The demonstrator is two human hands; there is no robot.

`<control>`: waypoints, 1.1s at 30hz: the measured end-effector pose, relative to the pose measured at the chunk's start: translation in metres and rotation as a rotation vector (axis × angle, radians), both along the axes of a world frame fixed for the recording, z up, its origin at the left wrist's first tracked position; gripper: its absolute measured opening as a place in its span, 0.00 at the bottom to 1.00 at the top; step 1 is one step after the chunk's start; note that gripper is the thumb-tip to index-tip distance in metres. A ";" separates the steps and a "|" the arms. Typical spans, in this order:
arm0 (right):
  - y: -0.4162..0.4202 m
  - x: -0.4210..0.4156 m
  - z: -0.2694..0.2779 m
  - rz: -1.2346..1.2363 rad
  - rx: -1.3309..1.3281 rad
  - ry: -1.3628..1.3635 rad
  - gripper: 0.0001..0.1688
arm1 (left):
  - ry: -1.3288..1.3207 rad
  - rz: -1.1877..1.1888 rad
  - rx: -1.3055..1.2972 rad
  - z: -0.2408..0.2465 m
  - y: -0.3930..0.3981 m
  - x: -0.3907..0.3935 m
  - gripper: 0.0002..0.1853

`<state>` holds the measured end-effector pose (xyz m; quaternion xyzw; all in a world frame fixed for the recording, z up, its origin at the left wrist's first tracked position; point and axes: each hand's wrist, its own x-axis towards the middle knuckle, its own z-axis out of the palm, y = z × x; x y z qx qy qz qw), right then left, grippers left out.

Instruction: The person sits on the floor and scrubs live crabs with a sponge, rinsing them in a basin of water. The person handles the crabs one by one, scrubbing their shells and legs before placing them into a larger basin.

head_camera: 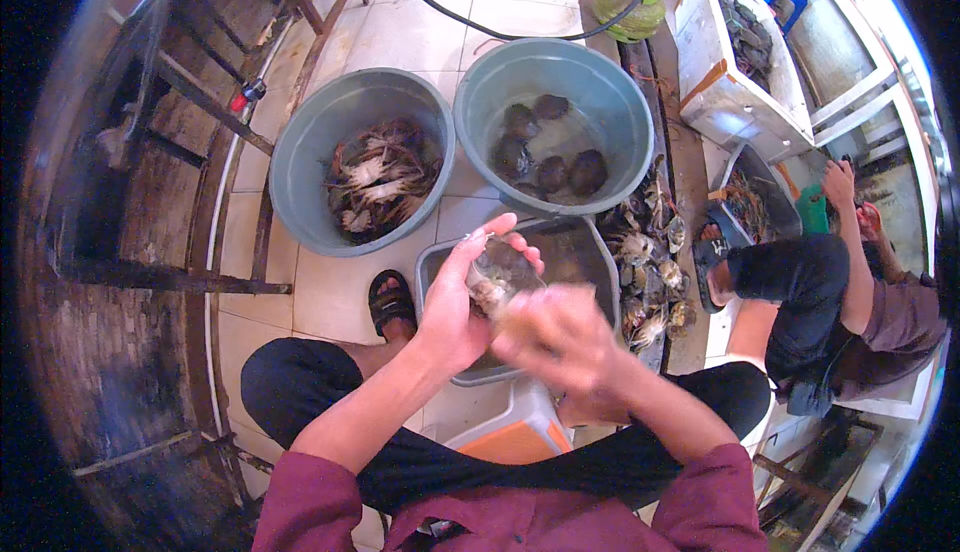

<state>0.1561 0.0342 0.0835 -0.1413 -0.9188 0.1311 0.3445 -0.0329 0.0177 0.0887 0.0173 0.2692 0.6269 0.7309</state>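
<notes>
My left hand [459, 304] grips a wet crab shell [504, 263], dark on its outer part with pale matter near its lower edge. Against that shell's lower right side is my right hand [559, 334], curled and blurred by motion; whether it holds anything is unclear. Both hands are above a grey rectangular basin [611, 282] of murky water, which they partly cover. Beyond it to the left, a round grey-green tub [289, 177] holds a heap of crab pieces [379, 177] with pale legs. Another round tub [637, 117] holds several dark rounded shells [587, 171] in shallow water.
Crab remains [649, 267] lie along a wooden plank right of the basin. Farther right are a foam box [742, 113] of dark crabs, a grey crate [757, 199] and a seated co-worker [855, 304]. A black hose [480, 27] runs to a green gas cylinder [630, 4]. Wooden framing [225, 278] stands left.
</notes>
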 end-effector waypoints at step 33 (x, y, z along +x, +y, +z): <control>0.013 -0.010 -0.001 -0.093 0.135 0.032 0.25 | 0.052 0.046 0.013 -0.006 -0.001 -0.001 0.19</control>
